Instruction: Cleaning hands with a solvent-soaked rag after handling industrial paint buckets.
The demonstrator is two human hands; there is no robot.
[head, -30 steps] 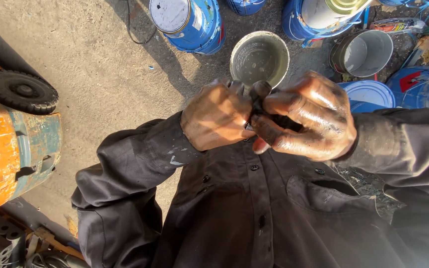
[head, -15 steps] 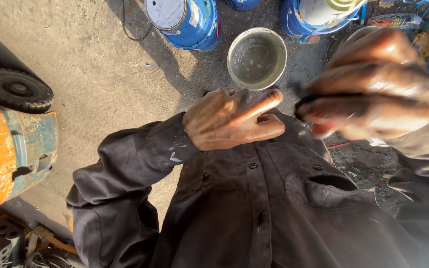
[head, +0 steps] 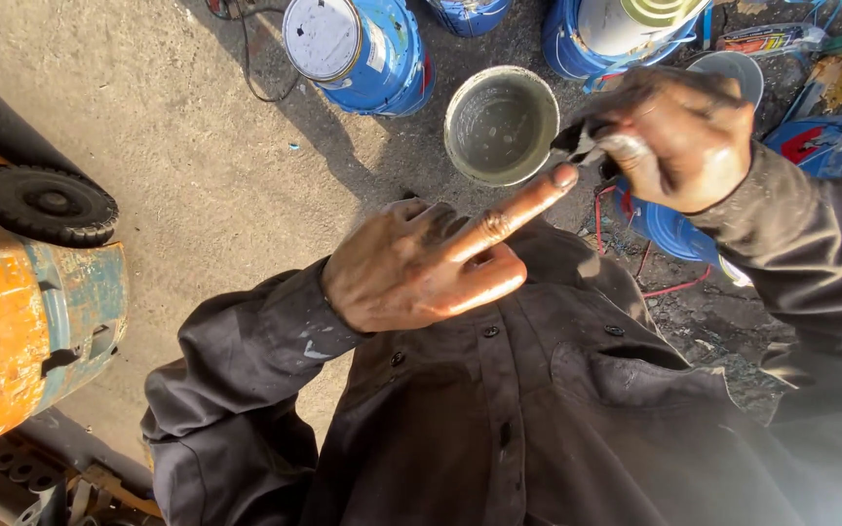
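The left hand (head: 411, 268) is held in front of the dark shirt (head: 538, 409) with one finger extended and the remaining fingers loosely curled; it holds nothing. The right hand (head: 679, 136) is closed around a small dark object (head: 577, 146), which projects from the grip just beside the tip of the extended left finger. The object is partly covered by the fingers and cannot be identified with certainty; it may be a small tool or fitting.

Recommended handling: keep the right-hand grip firm, since both hands appear coated in grime and the object could slip. Keep the extended finger steady and aligned with the projecting end, and hold the object clear of the open bucket.

Beyond the fingertips, on the ground, stands an open grey bucket (head: 501, 125). To the far side of the left hand's knuckles lies a blue drum (head: 363, 54) with a white lid. Further blue containers (head: 626, 34) stand past the right hand. The surface is rough concrete ground (head: 177, 127) in strong sunlight. An orange machine (head: 12, 321) with a small black wheel (head: 46, 203) stands well apart, outboard of the left sleeve.
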